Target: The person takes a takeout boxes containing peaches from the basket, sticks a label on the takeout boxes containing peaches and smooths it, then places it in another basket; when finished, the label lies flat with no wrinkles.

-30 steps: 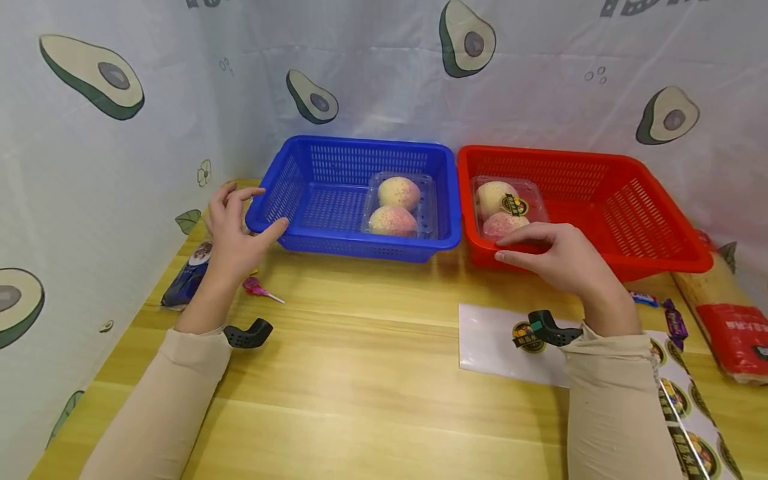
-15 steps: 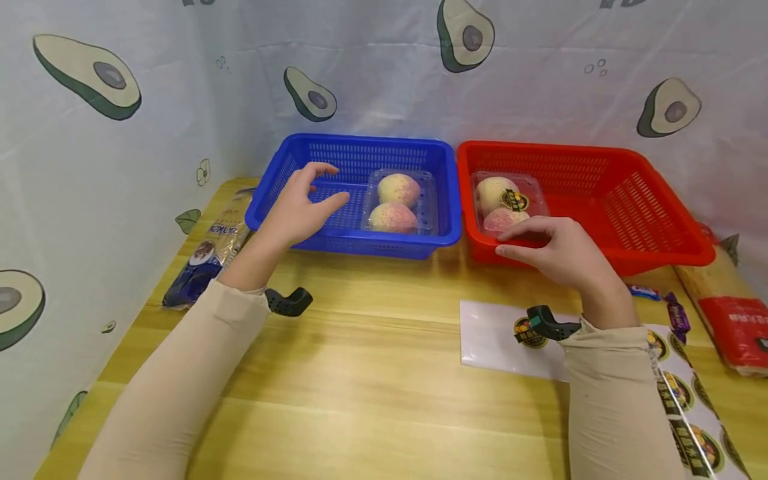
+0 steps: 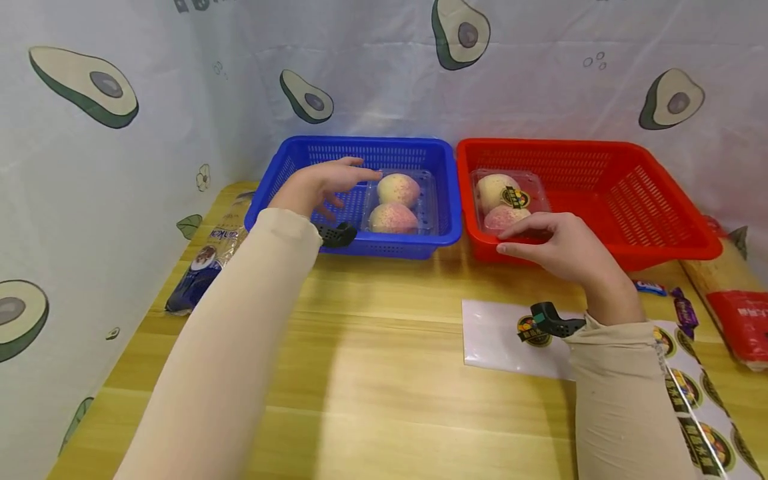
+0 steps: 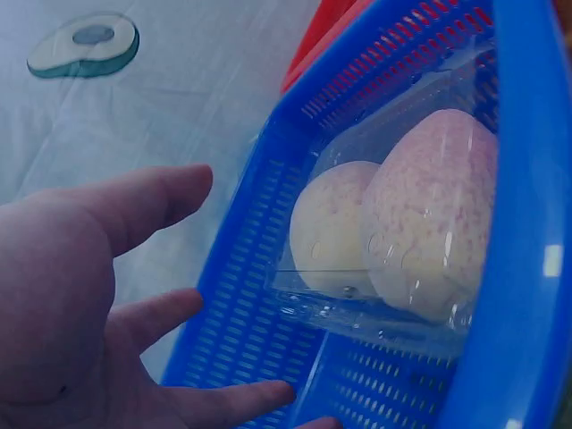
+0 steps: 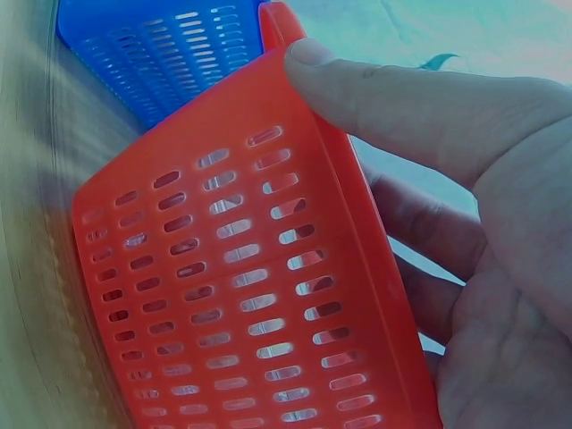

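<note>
My left hand (image 3: 327, 183) hovers over the blue plastic basket (image 3: 384, 243), fingers spread and holding nothing. Just to its right, inside that basket, lies a clear plastic box (image 3: 427, 203) with two pink-and-yellow peaches (image 3: 393, 219). The left wrist view shows a gap between the fingertips and these peaches (image 4: 433, 214). At the red plastic basket (image 3: 654, 253), my right hand (image 3: 561, 243) grips the near rim, thumb outside and fingers inside, as the right wrist view shows. A second clear box of two peaches (image 3: 497, 192) sits in the red basket, with a round black label (image 3: 515, 197) on it.
A white sheet (image 3: 492, 337) with one round label lies before the red basket, beside a larger label sheet (image 3: 690, 393). Wrapped candies (image 3: 685, 312) and a red-ended bag (image 3: 744, 320) lie at right. A blue packet (image 3: 198, 273) lies at left. An avocado-print curtain (image 3: 384, 93) hangs behind.
My left hand has moved right, from outside the blue basket's left end to over its inside. My right hand has stayed at the red basket's rim.
</note>
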`<control>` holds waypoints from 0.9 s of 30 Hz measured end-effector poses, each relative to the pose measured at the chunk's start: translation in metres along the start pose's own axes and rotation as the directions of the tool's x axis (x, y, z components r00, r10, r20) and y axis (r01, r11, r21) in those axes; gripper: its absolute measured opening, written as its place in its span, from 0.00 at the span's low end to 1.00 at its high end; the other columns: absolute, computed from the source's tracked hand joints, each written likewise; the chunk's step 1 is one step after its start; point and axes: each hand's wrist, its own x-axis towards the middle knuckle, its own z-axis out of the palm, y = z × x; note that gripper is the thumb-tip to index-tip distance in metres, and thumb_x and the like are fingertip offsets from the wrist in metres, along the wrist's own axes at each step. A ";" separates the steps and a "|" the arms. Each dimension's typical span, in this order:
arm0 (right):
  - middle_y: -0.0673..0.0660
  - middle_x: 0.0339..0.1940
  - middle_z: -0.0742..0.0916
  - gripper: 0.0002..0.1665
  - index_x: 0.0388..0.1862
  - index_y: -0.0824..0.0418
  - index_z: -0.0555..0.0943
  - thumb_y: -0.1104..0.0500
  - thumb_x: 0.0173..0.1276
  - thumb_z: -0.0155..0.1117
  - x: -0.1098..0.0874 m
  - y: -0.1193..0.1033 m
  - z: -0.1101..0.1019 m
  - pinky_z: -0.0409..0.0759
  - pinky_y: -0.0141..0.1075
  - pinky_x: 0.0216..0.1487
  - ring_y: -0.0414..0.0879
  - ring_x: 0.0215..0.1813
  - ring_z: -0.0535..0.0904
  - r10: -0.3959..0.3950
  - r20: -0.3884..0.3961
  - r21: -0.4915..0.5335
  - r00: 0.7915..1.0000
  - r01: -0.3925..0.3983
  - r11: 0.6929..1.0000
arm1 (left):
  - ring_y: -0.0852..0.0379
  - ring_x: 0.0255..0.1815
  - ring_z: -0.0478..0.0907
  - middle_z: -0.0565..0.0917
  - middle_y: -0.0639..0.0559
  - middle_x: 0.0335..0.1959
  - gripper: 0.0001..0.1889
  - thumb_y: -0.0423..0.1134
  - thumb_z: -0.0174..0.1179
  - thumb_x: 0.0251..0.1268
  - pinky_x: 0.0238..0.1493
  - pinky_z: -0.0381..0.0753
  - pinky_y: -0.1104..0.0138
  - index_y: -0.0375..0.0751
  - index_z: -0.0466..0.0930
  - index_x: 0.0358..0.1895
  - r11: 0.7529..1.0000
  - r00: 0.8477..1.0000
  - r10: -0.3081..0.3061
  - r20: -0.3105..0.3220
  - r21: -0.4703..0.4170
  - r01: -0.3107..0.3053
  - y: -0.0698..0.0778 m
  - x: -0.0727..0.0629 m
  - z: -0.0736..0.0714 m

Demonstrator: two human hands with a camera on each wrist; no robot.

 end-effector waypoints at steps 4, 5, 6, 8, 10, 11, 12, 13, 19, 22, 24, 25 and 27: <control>0.60 0.51 0.87 0.20 0.49 0.55 0.90 0.46 0.64 0.75 0.001 0.000 -0.001 0.77 0.46 0.46 0.57 0.53 0.74 -0.003 -0.005 0.000 1.000 0.003 1.000 | 0.33 0.72 0.63 0.54 0.40 0.79 0.47 0.64 0.56 0.70 0.67 0.65 0.39 0.65 0.36 0.83 0.998 0.998 -0.068 0.012 -0.009 0.068 -0.005 0.010 0.004; 0.60 0.51 0.87 0.20 0.49 0.55 0.90 0.46 0.63 0.75 0.001 0.000 -0.001 0.77 0.45 0.46 0.57 0.53 0.74 -0.003 -0.008 -0.001 1.000 0.003 1.000 | 0.33 0.71 0.64 0.54 0.38 0.79 0.47 0.64 0.56 0.70 0.68 0.63 0.38 0.64 0.35 0.83 0.997 0.997 -0.079 0.019 -0.010 0.079 -0.007 0.012 0.006; 0.60 0.51 0.87 0.20 0.49 0.55 0.90 0.46 0.63 0.75 0.000 0.000 -0.001 0.76 0.44 0.46 0.57 0.53 0.74 -0.003 -0.010 -0.002 1.000 0.003 1.000 | 0.32 0.70 0.65 0.54 0.37 0.79 0.47 0.63 0.56 0.70 0.69 0.61 0.38 0.63 0.35 0.83 0.996 0.996 -0.087 0.029 -0.011 0.088 -0.009 0.015 0.007; 0.60 0.51 0.87 0.20 0.49 0.55 0.90 0.46 0.63 0.75 0.000 0.001 -0.001 0.77 0.42 0.45 0.56 0.53 0.75 -0.005 -0.012 -0.001 1.000 0.005 1.000 | 0.32 0.71 0.64 0.55 0.36 0.78 0.48 0.63 0.56 0.70 0.70 0.57 0.38 0.62 0.34 0.83 0.994 0.993 -0.107 0.048 -0.017 0.108 -0.013 0.018 0.009; 0.60 0.51 0.87 0.20 0.49 0.55 0.90 0.45 0.63 0.76 0.000 0.002 0.000 0.77 0.39 0.44 0.56 0.53 0.76 -0.010 -0.011 0.002 1.000 0.010 1.000 | 0.33 0.72 0.63 0.56 0.37 0.78 0.49 0.64 0.56 0.70 0.71 0.55 0.38 0.61 0.35 0.83 0.992 0.990 -0.125 0.071 -0.018 0.126 -0.017 0.021 0.010; 0.60 0.51 0.87 0.20 0.48 0.55 0.90 0.45 0.63 0.76 0.001 0.002 0.000 0.77 0.38 0.44 0.55 0.53 0.76 -0.012 -0.011 0.001 1.000 0.012 1.000 | 0.33 0.73 0.62 0.57 0.38 0.78 0.49 0.64 0.56 0.70 0.72 0.54 0.39 0.59 0.35 0.83 0.991 0.988 -0.129 0.085 -0.013 0.131 -0.018 0.022 0.011; 0.60 0.50 0.87 0.20 0.48 0.54 0.90 0.45 0.63 0.76 0.001 0.003 0.000 0.76 0.38 0.44 0.55 0.53 0.76 -0.013 -0.013 0.000 1.000 0.013 1.000 | 0.34 0.74 0.61 0.58 0.39 0.78 0.48 0.65 0.55 0.70 0.72 0.53 0.39 0.58 0.36 0.83 0.991 0.986 -0.131 0.100 -0.004 0.132 -0.019 0.022 0.011; 0.60 0.50 0.87 0.20 0.48 0.54 0.90 0.45 0.63 0.76 0.000 0.003 0.000 0.76 0.38 0.44 0.55 0.53 0.76 -0.015 -0.017 -0.002 1.000 0.015 1.000 | 0.35 0.74 0.60 0.59 0.39 0.78 0.48 0.66 0.55 0.70 0.72 0.53 0.39 0.57 0.37 0.83 0.992 0.985 -0.128 0.117 0.003 0.129 -0.019 0.023 0.012; 0.59 0.50 0.87 0.19 0.47 0.54 0.90 0.45 0.63 0.76 0.001 0.003 0.000 0.76 0.38 0.44 0.55 0.52 0.75 -0.015 -0.018 -0.001 1.000 0.015 1.000 | 0.39 0.73 0.63 0.56 0.46 0.79 0.47 0.65 0.56 0.69 0.73 0.53 0.41 0.56 0.41 0.83 0.995 0.984 -0.094 0.150 -0.024 0.099 -0.016 0.026 0.019; 0.59 0.50 0.87 0.19 0.48 0.55 0.90 0.46 0.63 0.76 0.002 0.003 0.001 0.76 0.40 0.45 0.56 0.52 0.75 -0.015 -0.014 0.000 1.000 0.015 1.000 | 0.39 0.74 0.61 0.55 0.46 0.79 0.46 0.61 0.59 0.70 0.72 0.58 0.44 0.56 0.43 0.83 0.990 0.989 -0.076 0.124 -0.106 0.089 -0.015 0.029 0.022; 0.59 0.49 0.87 0.19 0.48 0.55 0.90 0.46 0.63 0.76 0.002 0.003 0.001 0.76 0.42 0.45 0.56 0.52 0.75 -0.014 -0.016 -0.002 1.000 0.014 1.000 | 0.38 0.75 0.60 0.55 0.44 0.79 0.45 0.57 0.61 0.71 0.71 0.62 0.46 0.55 0.45 0.82 0.984 0.992 -0.063 0.109 -0.160 0.080 -0.014 0.030 0.024; 0.59 0.49 0.88 0.19 0.47 0.55 0.90 0.46 0.63 0.76 0.002 0.003 0.001 0.76 0.41 0.45 0.56 0.52 0.75 -0.017 -0.017 -0.002 1.000 0.017 1.000 | 0.37 0.75 0.59 0.55 0.43 0.79 0.45 0.54 0.63 0.70 0.71 0.63 0.46 0.55 0.46 0.82 0.978 0.993 -0.060 0.102 -0.194 0.079 -0.014 0.031 0.025; 0.59 0.48 0.88 0.18 0.46 0.55 0.90 0.47 0.62 0.77 0.002 0.003 0.001 0.76 0.37 0.43 0.55 0.51 0.76 -0.021 -0.018 -0.001 1.000 0.021 1.000 | 0.35 0.74 0.59 0.54 0.41 0.79 0.46 0.50 0.65 0.69 0.71 0.63 0.47 0.56 0.45 0.82 0.970 0.994 -0.053 0.100 -0.233 0.075 -0.014 0.032 0.026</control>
